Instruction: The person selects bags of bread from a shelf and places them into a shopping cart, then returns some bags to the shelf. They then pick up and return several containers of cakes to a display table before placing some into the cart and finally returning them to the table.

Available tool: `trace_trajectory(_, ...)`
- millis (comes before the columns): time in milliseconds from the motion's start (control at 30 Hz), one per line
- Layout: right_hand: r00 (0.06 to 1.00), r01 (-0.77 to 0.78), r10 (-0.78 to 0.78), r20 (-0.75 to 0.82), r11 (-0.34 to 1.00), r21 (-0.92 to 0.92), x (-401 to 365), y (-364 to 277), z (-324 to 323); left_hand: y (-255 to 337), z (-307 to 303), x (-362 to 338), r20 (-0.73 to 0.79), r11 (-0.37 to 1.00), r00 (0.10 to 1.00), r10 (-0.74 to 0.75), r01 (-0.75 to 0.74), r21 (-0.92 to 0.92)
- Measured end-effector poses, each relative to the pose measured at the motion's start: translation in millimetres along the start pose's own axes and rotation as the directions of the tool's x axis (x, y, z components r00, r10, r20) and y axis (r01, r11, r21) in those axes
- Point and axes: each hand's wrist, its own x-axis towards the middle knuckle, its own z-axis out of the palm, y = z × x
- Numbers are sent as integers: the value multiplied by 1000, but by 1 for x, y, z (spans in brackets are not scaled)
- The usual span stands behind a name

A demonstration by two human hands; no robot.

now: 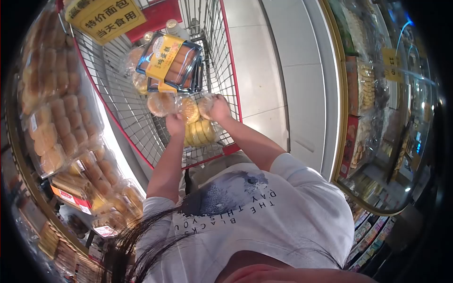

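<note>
Both of my hands are inside the shopping cart point(234, 70), close together near its front end. My left hand point(175, 124) is closed at the edge of clear-wrapped buns point(161, 104); its fingertips are partly hidden. A pale wrapped bun point(205, 106) is gripped by my right hand point(219, 109), fingers curled round the plastic. Between the hands sits a yellowish wrapped bun point(189, 111). Below them lies a bag of yellow rolls point(200, 132). Just beyond are stacked black trays of egg cakes point(181, 63) with a yellow label.
Packaged bread point(56, 122) is piled on a shelf along the left. A yellow sign point(107, 21) hangs at the cart's far left. On the right, beyond the tiled floor point(257, 70), stands a display case point(363, 94) of packaged baked goods. Bottles point(177, 29) stand deeper in the cart.
</note>
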Motion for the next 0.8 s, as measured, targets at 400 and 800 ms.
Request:
trace_trajectory(400, 929, 225, -233, -286, 972, -63, -36, -33, -34, 38, -120, -72, -6, 952, 952, 306, -306, -1)
trace_trajectory(800, 820, 556, -494, 289, 569, -606, -74, 21, 45, 7, -339, -200, -524, 754, 730, 439, -616, -226)
